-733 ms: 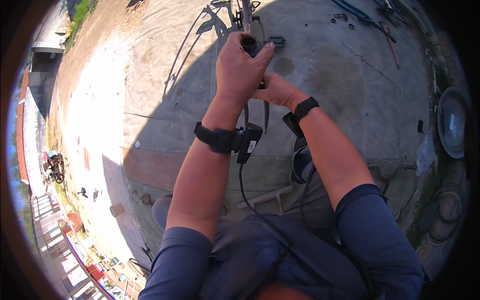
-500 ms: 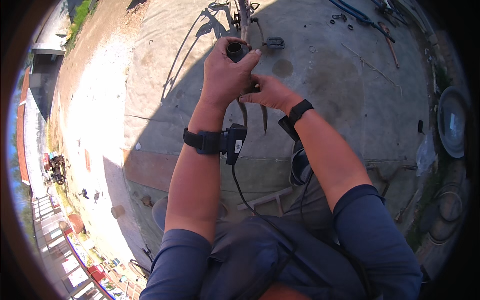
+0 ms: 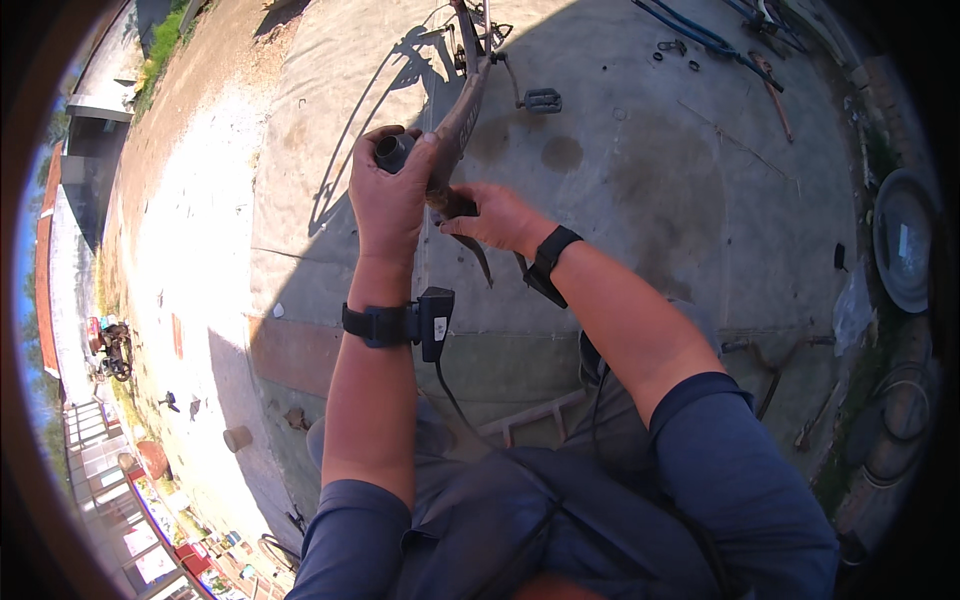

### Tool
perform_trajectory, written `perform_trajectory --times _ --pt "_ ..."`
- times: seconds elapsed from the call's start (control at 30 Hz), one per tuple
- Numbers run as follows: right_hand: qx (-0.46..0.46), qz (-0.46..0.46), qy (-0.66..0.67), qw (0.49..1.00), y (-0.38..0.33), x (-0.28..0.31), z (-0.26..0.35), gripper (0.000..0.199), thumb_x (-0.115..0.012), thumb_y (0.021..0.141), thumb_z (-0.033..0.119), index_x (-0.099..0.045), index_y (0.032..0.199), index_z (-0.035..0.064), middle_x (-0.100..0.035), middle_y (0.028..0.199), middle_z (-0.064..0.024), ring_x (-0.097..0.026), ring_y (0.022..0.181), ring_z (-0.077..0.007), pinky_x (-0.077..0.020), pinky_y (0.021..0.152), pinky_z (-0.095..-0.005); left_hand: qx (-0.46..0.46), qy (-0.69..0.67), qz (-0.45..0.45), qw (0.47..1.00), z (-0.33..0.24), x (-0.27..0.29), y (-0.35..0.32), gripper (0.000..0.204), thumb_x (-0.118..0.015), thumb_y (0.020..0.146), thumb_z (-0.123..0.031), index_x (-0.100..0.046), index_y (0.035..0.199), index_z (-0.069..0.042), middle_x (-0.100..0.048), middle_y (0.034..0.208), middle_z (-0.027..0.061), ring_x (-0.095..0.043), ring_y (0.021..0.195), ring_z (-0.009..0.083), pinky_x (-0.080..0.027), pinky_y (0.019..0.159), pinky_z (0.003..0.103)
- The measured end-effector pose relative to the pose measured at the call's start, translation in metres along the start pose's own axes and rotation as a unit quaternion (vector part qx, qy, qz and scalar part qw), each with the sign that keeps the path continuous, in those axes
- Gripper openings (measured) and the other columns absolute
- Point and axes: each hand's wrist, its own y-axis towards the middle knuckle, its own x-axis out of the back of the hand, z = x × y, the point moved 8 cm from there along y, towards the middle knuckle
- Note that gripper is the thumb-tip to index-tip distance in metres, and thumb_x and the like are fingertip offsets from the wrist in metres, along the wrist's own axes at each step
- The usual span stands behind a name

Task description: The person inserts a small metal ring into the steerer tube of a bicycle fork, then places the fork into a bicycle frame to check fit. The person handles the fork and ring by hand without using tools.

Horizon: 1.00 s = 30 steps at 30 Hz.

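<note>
I have a bike frame [image 3: 465, 122] in the upper middle of the picture.
My left hand [image 3: 388, 210] curls round its front tube [image 3: 393, 152] and my right hand [image 3: 500, 218] grips the fork [image 3: 474, 256] near its top, maybe so nothing tips. My hands hide the join and some fingertips; the top edge cuts off the frame's back.
</note>
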Motion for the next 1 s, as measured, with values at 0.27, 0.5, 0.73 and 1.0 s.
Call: perform_trajectory --times 0.27,0.5,0.73,1.0 --pt "0.012 0.004 0.053 0.999 -0.006 0.002 0.006 0.049 -0.083 0.085 0.021 -0.068 0.127 0.0019 -0.076 0.114 -0.0107 -0.070 0.106 -0.0211 -0.0515 0.098 -0.0338 0.026 -0.030 0.019 0.999 -0.001 -0.007 -0.003 0.039 -0.082 0.090 -0.020 -0.063 0.117 -0.001 -0.070 0.102 0.0059 -0.064 0.094 0.0124 -0.052 0.086 0.027" --pt "0.015 -0.003 0.009 1.000 -0.004 0.001 0.005 0.049 -0.083 0.085 0.021 -0.068 0.128 0.0030 -0.075 0.115 -0.0103 -0.070 0.108 -0.0213 -0.0512 0.100 -0.0340 0.009 -0.054 0.149 0.987 -0.004 0.002 0.011 0.044 -0.083 0.085 -0.020 -0.064 0.119 0.000 -0.069 0.109 0.0065 -0.064 0.099 0.0141 -0.053 0.089 0.030" --pt "0.002 -0.001 0.004 1.000 -0.005 0.000 0.006 0.053 -0.082 0.086 0.023 -0.066 0.132 0.0030 -0.074 0.119 -0.0108 -0.069 0.111 -0.0216 -0.0509 0.100 -0.0342 -0.122 0.287 0.106 0.944 -0.047 0.016 0.011 0.049 -0.090 0.076 -0.035 -0.068 0.101 0.001 -0.069 0.101 0.0142 -0.067 0.089 0.0259 -0.054 0.080 0.039" --pt "-0.007 -0.001 0.010 1.000 -0.003 0.001 0.005 0.056 -0.083 0.085 0.025 -0.065 0.134 0.0029 -0.074 0.120 -0.0108 -0.068 0.112 -0.0220 -0.0504 0.101 -0.0339 -0.088 0.552 0.236 0.795 -0.084 -0.007 0.020 0.048 -0.077 0.084 -0.049 -0.071 0.095 -0.003 -0.070 0.083 0.0167 -0.069 0.082 0.0363 -0.053 0.074 0.043"
